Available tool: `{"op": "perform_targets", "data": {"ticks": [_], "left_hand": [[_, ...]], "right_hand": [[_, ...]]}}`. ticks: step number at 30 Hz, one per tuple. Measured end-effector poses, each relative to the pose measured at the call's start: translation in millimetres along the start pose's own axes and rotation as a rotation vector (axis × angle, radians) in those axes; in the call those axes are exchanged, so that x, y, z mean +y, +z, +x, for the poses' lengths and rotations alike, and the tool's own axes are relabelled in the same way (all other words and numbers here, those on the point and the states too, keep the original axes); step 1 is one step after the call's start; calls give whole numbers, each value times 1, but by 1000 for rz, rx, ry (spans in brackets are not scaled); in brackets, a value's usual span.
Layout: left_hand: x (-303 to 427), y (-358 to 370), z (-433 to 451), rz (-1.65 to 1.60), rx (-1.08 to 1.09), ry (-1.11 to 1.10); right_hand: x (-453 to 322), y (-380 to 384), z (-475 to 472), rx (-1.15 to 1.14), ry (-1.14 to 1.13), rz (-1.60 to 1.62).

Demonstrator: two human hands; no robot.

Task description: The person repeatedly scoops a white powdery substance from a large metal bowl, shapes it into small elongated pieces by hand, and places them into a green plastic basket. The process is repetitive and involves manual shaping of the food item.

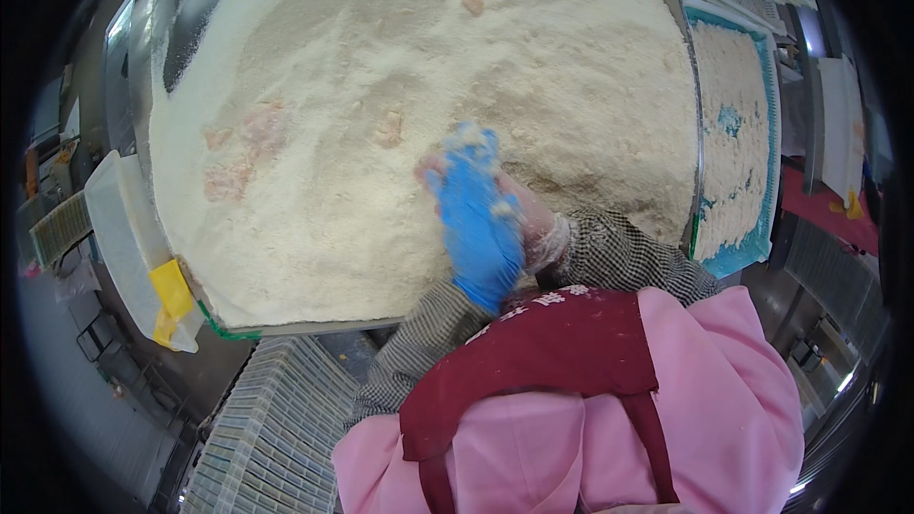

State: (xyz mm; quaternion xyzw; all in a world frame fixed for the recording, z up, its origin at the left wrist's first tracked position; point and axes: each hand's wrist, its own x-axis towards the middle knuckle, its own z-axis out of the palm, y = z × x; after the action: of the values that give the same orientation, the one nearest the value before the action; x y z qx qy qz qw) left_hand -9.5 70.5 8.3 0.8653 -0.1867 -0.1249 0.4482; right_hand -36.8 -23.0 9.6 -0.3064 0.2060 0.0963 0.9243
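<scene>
My left hand (477, 218), in a blue glove, lies over my right hand (535, 218) above the near middle of a broad bed of pale flour or breading (343, 228). The right hand looks bare or thinly gloved, and much of it is hidden under the left. Floury clumps cling to the blue fingers, which are blurred. Whether something is pressed between the palms cannot be seen. Left of my hands, pinkish raw meat pieces (228, 180) lie partly coated in the powder. Further pieces are a small one (390, 127) nearer the hands and another (473, 6) farther back.
A metal rim (694, 121) bounds the bed on the right. Beyond it stands a blue-green tray (770, 157) filled with rows of coated pieces. A white plastic bin (118, 207) with a yellow cloth or tape (171, 293) sits at the left. Stacked slatted trays (278, 421) stand near front left.
</scene>
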Motion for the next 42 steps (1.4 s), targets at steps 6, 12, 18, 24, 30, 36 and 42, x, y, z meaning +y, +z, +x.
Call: {"op": "perform_targets", "data": {"ticks": [6,12,18,24,30,36,42], "left_hand": [[13,-17,34,227,-119,186],[-27,-51,80,334,79,30],[-57,-73,92,402,11,-65],[14,-71,43,-428,-43,-366],[5,-42,22,95,77,27],[22,-46,15,-247,40,-211],[27,-53,41,-53,146,82]], "right_hand": [[10,-10,9,-64,-239,24],[-28,-15,4,96,187,525],[-52,-10,13,183,177,83],[-51,-6,18,283,119,292],[-42,4,21,162,42,348],[-48,18,18,196,30,450],[-38,18,12,-29,140,329]]}}
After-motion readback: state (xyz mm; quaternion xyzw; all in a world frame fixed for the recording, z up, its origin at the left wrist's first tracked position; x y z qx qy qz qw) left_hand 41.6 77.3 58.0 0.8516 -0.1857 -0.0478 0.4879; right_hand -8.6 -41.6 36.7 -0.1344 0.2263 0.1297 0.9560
